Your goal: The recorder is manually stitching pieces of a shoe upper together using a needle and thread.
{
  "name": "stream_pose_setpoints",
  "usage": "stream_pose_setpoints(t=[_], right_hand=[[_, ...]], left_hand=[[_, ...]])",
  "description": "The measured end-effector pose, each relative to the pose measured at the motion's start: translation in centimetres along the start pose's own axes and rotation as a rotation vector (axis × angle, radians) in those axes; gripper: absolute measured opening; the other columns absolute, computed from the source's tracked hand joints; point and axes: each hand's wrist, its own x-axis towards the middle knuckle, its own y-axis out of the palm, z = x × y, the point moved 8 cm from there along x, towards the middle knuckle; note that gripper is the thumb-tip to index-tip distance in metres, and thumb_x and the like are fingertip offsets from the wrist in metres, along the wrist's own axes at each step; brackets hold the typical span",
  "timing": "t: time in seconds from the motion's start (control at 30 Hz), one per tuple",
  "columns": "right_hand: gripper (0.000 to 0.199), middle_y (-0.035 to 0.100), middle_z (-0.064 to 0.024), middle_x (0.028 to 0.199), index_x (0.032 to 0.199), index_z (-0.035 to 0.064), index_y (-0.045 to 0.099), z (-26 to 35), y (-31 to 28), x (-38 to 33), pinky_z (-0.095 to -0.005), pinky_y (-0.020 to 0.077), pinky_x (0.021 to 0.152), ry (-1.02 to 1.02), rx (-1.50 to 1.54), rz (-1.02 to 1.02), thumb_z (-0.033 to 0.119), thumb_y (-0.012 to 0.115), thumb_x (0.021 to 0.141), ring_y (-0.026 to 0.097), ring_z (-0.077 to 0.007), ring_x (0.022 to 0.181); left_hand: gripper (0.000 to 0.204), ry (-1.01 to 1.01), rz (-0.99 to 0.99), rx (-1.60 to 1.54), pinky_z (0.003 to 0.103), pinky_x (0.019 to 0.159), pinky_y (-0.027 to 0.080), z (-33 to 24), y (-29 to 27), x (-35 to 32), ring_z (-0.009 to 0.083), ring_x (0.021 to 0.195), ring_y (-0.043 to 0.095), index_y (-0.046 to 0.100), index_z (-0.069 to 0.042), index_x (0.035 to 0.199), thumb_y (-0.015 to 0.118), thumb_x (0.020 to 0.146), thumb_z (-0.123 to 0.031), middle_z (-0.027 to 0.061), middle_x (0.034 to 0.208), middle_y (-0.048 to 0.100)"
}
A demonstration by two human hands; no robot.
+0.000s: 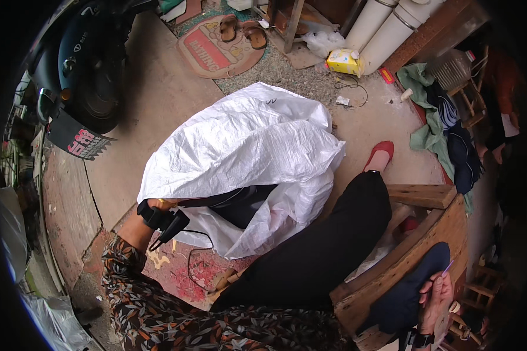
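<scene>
A large white woven sack (234,146) lies on the ground before me, its mouth gaping toward me with dark material (243,207) inside. My left hand (161,203) reaches in at the left edge of the mouth; the sack covers its fingers. At the lower right, my right hand (436,295) is closed in a pinch around a thin purple stick (447,269), whose exact kind I cannot make out. This hand is beside a dark navy cloth (407,289) draped over a wooden bench (369,286).
A dark scooter (91,70) stands at the upper left. Sandals (241,32) rest on a mat (219,50) at the far side. White pipes (386,29) and a yellow box (344,61) are at the back right, near green cloth (427,111). A person (503,99) is at the right edge.
</scene>
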Motion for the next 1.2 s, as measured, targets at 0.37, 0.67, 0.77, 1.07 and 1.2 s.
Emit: stream_pose_setpoints(t=[0.37,0.67,0.77,1.07,1.2], right_hand=[[0.032,0.063,-0.0009,0.069,0.096,0.0076,0.059,-0.1,1.2,1.2,-0.0162,0.0316,0.040,-0.131,0.109,0.177,0.036,0.053,0.108,0.050,-0.0033,0.048],[0.027,0.068,-0.0015,0.076,0.097,0.0064,0.063,0.9,2.1,0.7,-0.0193,0.0434,0.051,-0.275,0.297,0.367,0.030,0.054,0.107,0.057,-0.0044,0.058],[0.029,0.069,-0.0029,0.075,0.095,0.0057,0.065,1.1,2.4,0.9,-0.0195,0.0426,0.049,-0.256,0.303,0.396,0.031,0.054,0.107,0.058,-0.0050,0.055],[0.031,0.069,-0.0067,0.076,0.093,0.0010,0.064,1.4,2.0,0.8,-0.0255,0.0480,0.051,-0.420,0.329,0.405,0.027,0.051,0.105,0.062,-0.0097,0.056],[0.029,0.070,-0.0110,0.073,0.088,-0.0011,0.062,1.1,2.2,1.2,-0.0285,0.0487,0.047,-0.379,0.425,0.410,0.021,0.052,0.103,0.065,-0.0132,0.053]], left_hand=[[0.092,0.029,-0.150,-0.251,0.039,0.096,0.047,-6.7,-22.3,-14.1,0.0322,0.105,0.060,0.058,0.000,0.126,0.101,0.053,-0.034,0.0174,0.115,0.061],[0.062,0.629,-0.226,-1.845,0.045,0.109,0.047,-9.1,-26.5,-11.1,0.0324,0.125,0.059,0.052,-0.002,0.144,0.064,0.093,-0.034,0.0158,0.143,0.056],[0.051,0.553,-0.682,-1.589,0.043,0.110,0.047,-12.8,-31.4,-6.0,0.0306,0.126,0.059,0.053,-0.002,0.144,0.057,0.101,-0.030,0.0148,0.145,0.055],[0.046,0.689,0.161,-1.801,0.031,0.100,0.052,-48.7,-32.2,7.5,0.0206,0.108,0.068,0.063,0.000,0.129,0.076,0.091,-0.021,0.0089,0.124,0.069],[0.049,0.714,0.334,-1.578,0.033,0.094,0.056,-61.5,-30.3,10.1,0.0221,0.104,0.069,0.061,0.001,0.129,0.077,0.089,-0.023,0.0119,0.121,0.069]])
